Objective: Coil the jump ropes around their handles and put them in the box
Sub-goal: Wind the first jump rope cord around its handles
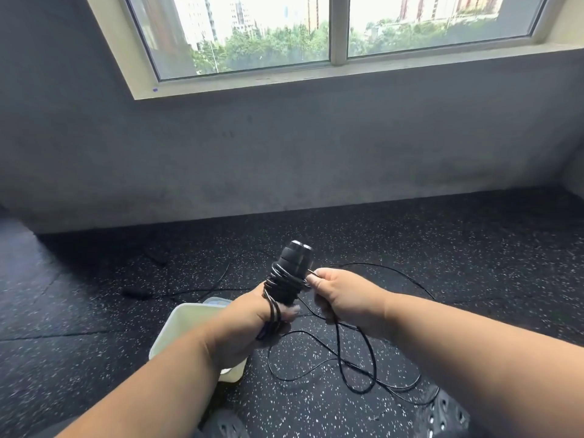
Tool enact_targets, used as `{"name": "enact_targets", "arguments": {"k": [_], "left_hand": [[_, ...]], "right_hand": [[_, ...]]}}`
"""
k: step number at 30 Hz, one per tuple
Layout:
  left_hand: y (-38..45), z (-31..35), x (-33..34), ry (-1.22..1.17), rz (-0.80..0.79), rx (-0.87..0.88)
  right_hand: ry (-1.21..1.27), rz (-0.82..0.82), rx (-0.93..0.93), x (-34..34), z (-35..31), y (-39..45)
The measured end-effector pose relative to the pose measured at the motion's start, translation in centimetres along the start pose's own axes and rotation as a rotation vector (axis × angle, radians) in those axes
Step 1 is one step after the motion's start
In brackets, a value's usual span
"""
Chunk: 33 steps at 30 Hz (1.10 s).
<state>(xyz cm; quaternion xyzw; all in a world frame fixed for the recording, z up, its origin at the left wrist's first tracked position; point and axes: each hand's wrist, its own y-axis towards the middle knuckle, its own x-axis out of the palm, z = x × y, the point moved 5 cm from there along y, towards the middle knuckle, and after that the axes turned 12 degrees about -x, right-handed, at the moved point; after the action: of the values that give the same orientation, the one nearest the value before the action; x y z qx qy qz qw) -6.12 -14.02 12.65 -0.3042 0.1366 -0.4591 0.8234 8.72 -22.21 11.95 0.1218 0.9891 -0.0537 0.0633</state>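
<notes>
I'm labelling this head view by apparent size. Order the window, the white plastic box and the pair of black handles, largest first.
1. Wide double-pane window.
2. White plastic box, partly hidden behind the left arm.
3. Pair of black handles, wrapped in cord.
Nearness skews true sizes.

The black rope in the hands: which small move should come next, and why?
Probably the right hand should carry the rope once more around the paired handles that the left hand grips. Only a few turns sit on them, and long loops lie loose on the floor.
</notes>
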Motion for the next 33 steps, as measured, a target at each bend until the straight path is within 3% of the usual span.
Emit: {"name": "enact_targets", "arguments": {"k": [4,9,13,18,22,24,27,33], "left_hand": [[1.2,-0.5,-0.9,-0.072,0.152,-0.054],[1.9,-0.8,-0.6,-0.195,0.169,-0.047],[2.1,-0.8,-0.8,-0.198,0.189,-0.043],[1.8,-0.3,-2.0,-0.011,0.271,0.038],[1.7,-0.1,-1.6,0.089,0.341,0.108],[1.7,-0.6,-0.6,0.066,0.307,0.069],[1.6,-1.4,0.5,-0.147,0.220,-0.091],[1.4,-0.7,0.7,-0.525,-0.010,-0.164]], "right_hand": [[-0.504,-0.074,-0.011,0.9,0.1,-0.6],[-0.893,-0.152,-0.103,3.3,-0.8,-1.8],[-0.964,-0.188,-0.167,5.2,-2.2,-3.3],[-1.075,-0.139,-0.291,3.9,-5.6,-3.7],[-1.223,-0.250,-0.377,4.1,-6.5,-4.2],[-1.200,-0.258,-0.369,5.0,-6.2,-4.7],[-1.205,-0.224,-0.389,5.6,-6.2,-4.8],[-1.358,-0.091,-0.689,5.5,-7.4,-5.0]]}}
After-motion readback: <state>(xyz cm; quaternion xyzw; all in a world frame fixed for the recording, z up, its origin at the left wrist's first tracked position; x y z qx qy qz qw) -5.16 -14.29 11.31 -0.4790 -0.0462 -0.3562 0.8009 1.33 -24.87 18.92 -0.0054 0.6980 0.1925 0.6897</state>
